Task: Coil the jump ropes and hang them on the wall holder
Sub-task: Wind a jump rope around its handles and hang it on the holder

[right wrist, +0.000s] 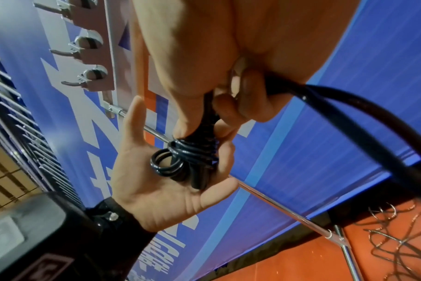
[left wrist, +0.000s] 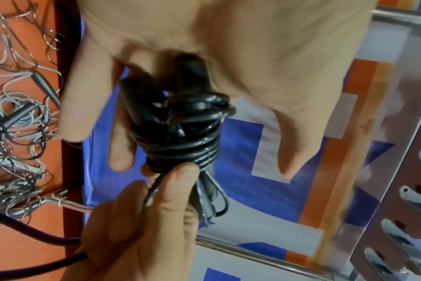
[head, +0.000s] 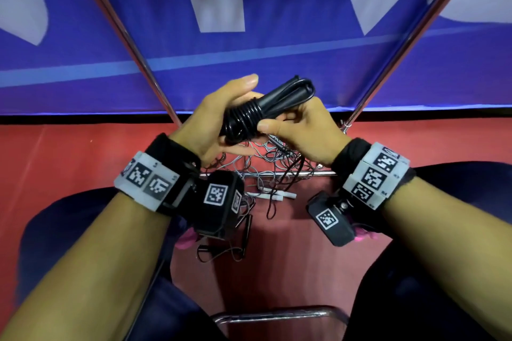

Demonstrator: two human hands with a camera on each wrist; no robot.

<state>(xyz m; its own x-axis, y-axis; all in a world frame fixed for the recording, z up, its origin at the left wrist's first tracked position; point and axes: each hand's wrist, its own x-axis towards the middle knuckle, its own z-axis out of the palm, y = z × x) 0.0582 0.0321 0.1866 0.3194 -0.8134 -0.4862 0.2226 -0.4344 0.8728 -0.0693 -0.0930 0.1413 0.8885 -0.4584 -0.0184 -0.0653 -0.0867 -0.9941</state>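
Observation:
A black jump rope [head: 249, 116] is wound into a tight bundle with its cord wrapped round the middle, held in front of me above the floor. My left hand [head: 221, 122] carries the handle end on its palm, thumb pointing up and fingers fairly straight under the bundle [right wrist: 192, 157]. My right hand [head: 278, 123] pinches the looped end between thumb and curled fingers, right by the wraps [left wrist: 187, 144]. The wall holder [left wrist: 409, 209] is a board with a row of metal hooks, seen off to the side in both wrist views [right wrist: 89, 41].
A tangle of grey and black ropes [head: 263, 169] lies on the red floor under my hands, with white handles [head: 277, 196] and black handles [head: 246, 230]. Chrome poles [head: 133, 44] slant up a blue banner. A metal chair edge [head: 277, 315] sits between my knees.

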